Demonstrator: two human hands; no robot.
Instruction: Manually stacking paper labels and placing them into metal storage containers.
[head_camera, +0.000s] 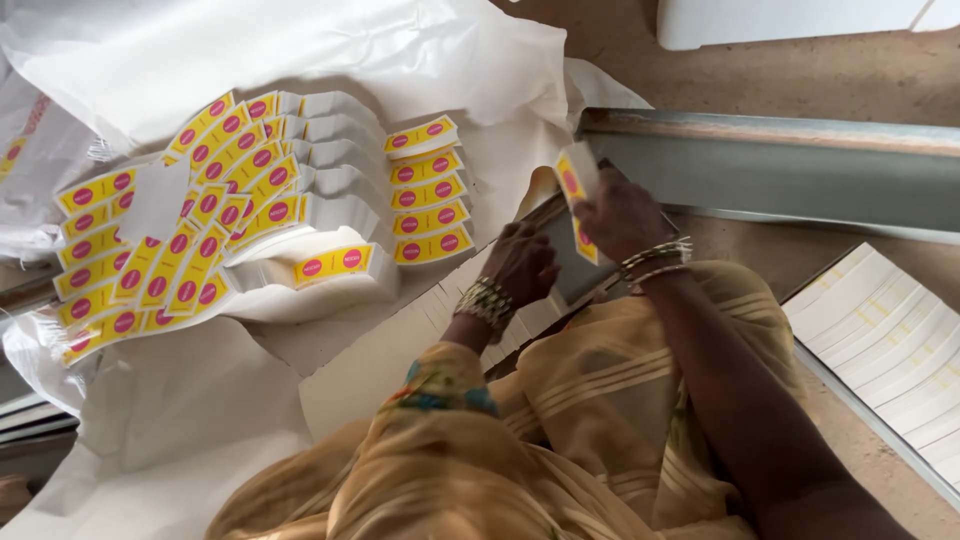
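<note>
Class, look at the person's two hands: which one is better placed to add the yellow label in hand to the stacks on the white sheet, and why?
Probably the left hand: it lies nearer the label stacks. The right hand holds the yellow label, farther from them.

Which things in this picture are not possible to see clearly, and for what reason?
- Head view: left hand palm and fingertips, turned away.
- Head view: right hand covers the middle of the yellow label strip.
- Head view: print on the label stacks, too small.
- Head view: white sheets, cut off by the right edge.
</note>
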